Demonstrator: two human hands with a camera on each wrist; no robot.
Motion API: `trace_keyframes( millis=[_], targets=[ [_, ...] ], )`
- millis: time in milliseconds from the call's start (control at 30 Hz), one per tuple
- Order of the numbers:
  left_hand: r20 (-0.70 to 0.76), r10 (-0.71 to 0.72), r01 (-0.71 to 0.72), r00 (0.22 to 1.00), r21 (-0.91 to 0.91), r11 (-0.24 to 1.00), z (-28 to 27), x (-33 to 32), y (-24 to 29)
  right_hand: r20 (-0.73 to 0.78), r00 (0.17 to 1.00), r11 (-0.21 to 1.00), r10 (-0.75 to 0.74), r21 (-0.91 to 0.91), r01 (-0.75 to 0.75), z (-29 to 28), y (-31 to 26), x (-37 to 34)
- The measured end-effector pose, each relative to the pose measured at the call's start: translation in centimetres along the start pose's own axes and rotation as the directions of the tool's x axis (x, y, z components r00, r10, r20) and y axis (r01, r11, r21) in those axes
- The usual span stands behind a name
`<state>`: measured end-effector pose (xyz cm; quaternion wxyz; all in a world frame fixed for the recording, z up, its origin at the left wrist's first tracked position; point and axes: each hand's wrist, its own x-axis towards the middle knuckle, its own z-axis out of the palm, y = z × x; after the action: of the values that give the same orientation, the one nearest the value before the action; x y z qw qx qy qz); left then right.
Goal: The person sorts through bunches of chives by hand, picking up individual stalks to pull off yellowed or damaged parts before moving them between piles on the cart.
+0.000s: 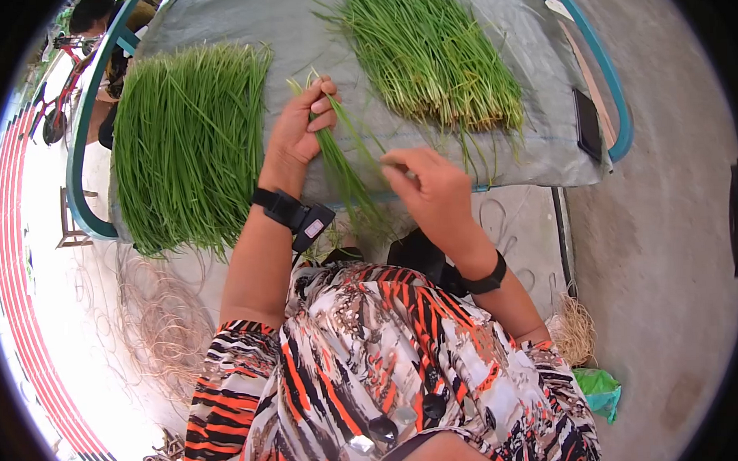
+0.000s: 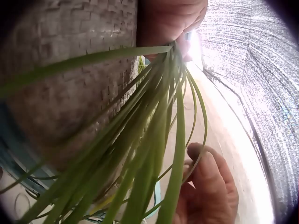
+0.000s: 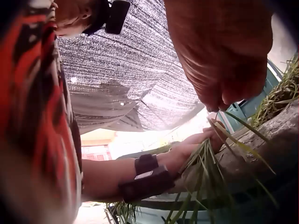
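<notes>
My left hand (image 1: 304,123) grips a small bunch of chives (image 1: 342,166) near their pale ends, with the long green leaves fanning out downward. In the left wrist view the leaves (image 2: 154,116) spread from under the curled fingers. My right hand (image 1: 433,192) is just right of the bunch, thumb and forefinger pinching a thin chive leaf. In the right wrist view its fingertips (image 3: 219,105) meet at a leaf, with the left hand's bunch (image 3: 205,163) beyond.
A large neat pile of chives (image 1: 191,139) lies left on the grey sheet (image 1: 297,38), another pile (image 1: 432,57) at the back right. A phone (image 1: 588,124) lies by the blue-green rail (image 1: 612,84). Straw-like strands (image 1: 165,319) and a green bag (image 1: 600,391) are on the floor.
</notes>
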<state>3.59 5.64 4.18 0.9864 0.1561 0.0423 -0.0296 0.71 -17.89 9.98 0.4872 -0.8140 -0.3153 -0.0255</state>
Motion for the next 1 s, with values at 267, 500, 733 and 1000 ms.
trace_keyframes(
  millis=[267,500,733,1000],
  targets=[
    [-0.007,0.006,-0.006,1.000,0.011,1.000,0.1,-0.1,0.0,0.047,0.996,0.956,0.070,-0.287,-0.054,2.9,0.8,1.2],
    [0.018,0.006,-0.006,1.000,0.020,1.000,-0.2,-0.1,0.2,0.053,0.985,0.984,0.162,0.071,-0.166,2.9,1.9,1.2],
    [-0.016,0.018,-0.017,1.000,0.086,0.996,0.4,-0.2,0.1,0.376,0.817,0.587,0.438,0.569,-0.576,1.0,1.5,1.5],
    [-0.020,-0.003,0.005,1.000,0.128,0.992,0.6,-0.2,0.0,0.539,0.759,0.337,0.367,0.683,-0.648,0.2,2.4,1.8]
  ],
)
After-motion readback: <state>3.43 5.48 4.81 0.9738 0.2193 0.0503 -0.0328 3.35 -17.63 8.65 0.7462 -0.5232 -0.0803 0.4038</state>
